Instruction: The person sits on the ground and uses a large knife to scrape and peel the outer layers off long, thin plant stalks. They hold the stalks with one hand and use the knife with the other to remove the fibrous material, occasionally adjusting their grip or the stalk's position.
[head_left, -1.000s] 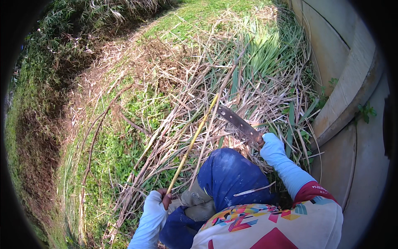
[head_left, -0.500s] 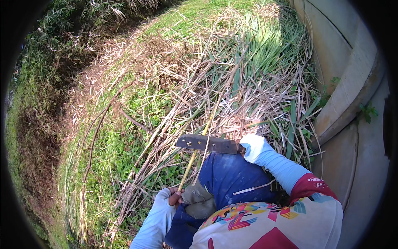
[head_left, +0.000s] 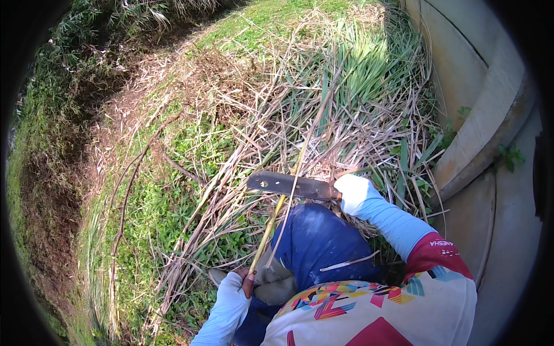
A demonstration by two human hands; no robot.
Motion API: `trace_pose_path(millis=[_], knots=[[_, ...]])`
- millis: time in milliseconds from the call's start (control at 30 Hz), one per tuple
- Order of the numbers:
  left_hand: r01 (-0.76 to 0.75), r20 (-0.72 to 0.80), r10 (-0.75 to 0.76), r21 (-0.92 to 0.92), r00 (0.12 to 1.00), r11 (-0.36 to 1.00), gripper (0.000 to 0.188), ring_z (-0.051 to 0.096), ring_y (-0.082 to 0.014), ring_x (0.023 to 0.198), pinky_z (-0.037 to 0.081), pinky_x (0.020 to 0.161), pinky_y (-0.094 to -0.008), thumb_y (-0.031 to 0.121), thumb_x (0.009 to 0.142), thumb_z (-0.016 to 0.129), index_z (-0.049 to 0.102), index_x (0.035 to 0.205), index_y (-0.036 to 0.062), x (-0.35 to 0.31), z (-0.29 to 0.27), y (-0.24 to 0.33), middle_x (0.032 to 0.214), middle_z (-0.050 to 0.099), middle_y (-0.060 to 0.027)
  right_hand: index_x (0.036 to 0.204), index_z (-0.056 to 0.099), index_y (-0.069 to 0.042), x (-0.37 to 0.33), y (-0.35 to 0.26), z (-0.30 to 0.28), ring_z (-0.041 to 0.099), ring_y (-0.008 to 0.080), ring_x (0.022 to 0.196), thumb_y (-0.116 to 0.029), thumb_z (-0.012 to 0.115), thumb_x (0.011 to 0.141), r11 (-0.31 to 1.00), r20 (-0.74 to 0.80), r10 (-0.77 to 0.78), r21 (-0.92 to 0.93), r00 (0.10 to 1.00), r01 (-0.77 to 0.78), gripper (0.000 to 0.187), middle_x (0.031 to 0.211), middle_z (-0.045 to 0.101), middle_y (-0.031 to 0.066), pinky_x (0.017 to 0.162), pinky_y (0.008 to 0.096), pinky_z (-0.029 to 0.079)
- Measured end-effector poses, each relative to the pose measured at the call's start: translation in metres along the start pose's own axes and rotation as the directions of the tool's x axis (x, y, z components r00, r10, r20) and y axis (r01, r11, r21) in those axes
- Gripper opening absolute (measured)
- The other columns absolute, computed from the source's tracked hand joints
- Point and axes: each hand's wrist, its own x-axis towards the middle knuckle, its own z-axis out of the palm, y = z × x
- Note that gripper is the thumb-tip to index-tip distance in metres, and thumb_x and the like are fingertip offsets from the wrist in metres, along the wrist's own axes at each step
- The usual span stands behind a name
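The knife point(head_left: 277, 183) has swung left since a second ago. Dry grass point(head_left: 369, 130) lies on the far side. The left hand point(head_left: 243, 283) grips the yellow stick point(head_left: 267, 232) near its near end. The knife crosses the stick, its handle gripped by the right hand point(head_left: 350, 191) on the right.

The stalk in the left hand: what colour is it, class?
The stalk in the left hand is yellow; the head view shows it best.

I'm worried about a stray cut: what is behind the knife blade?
The yellow stalk emerges on both sides of the knife blade, with dry leaves around. The stretch directly behind is covered.
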Motion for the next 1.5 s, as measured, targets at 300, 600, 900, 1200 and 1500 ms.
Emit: trace_pose_path(millis=[300,600,900,1200,1500], knots=[[-0.151,-0.026,0.16,0.219,0.987,0.964,0.027,0.067,-0.0222,0.076,0.052,0.068,-0.0335,0.015,0.104,0.058,0.068,0.127,0.004,-0.09,-0.033,0.014,0.088,0.073,-0.0107,0.107,0.074,-0.004,0.077,0.113,-0.012,0.072,0.0424,0.097,-0.022,0.065,0.091,0.744,-0.083,0.665,-0.007,0.742,-0.668,0.026,0.1,0.074,0.0241,0.085,0.0491,0.057],[0.09,-0.05,-0.085,0.109,0.995,0.99,0.023,0.062,-0.0187,0.079,0.051,0.072,-0.0339,0.013,0.106,0.056,0.067,0.123,0.0036,-0.099,-0.022,-0.036,0.094,0.071,-0.0096,0.094,0.07,-0.009,0.028,0.021,0.007,0.073,0.0404,0.09,-0.018,0.066,0.082,0.945,0.079,0.316,0.066,0.946,-0.321,0.016,0.095,0.073,0.0196,0.078,0.0482,0.058],[0.136,-0.086,-0.116,0.292,0.99,0.947,0.018,0.057,-0.0106,0.071,0.047,0.061,-0.0291,0.02,0.104,0.064,0.068,0.11,0.0035,-0.105,-0.021,-0.036,0.082,0.064,-0.0012,0.091,0.071,-0.009,0.014,0.013,0.037,0.07,0.0397,0.083,-0.02,0.072,0.075,0.994,0.073,0.048,0.094,0.996,-0.055,0.02,0.083,0.069,0.0188,0.072,0.0475,0.057],[0.3,0.024,-0.3,-0.056,0.954,0.952,0.019,0.057,-0.0097,0.07,0.045,0.06,-0.0287,0.021,0.104,0.065,0.068,0.109,0.0038,-0.12,-0.052,-0.005,0.081,0.064,-0.0008,0.098,0.068,-0.001,0.08,0.181,0.058,0.072,0.0413,0.089,-0.02,0.063,0.089,0.797,-0.091,0.603,0.009,0.793,-0.605,0.021,0.092,0.073,0.0234,0.079,0.0457,0.057],[0.379,0.076,-0.372,-0.208,0.925,0.902,0.019,0.056,-0.0087,0.069,0.044,0.058,-0.0283,0.022,0.103,0.066,0.068,0.109,0.004,-0.096,-0.046,0.005,0.08,0.064,-0.0003,0.098,0.068,-0.008,0.0,0.04,0.058,0.07,0.0379,0.089,-0.021,0.07,0.081,0.993,0.022,0.117,0.029,0.993,-0.118,0.021,0.091,0.07,0.0179,0.076,0.0448,0.056]])
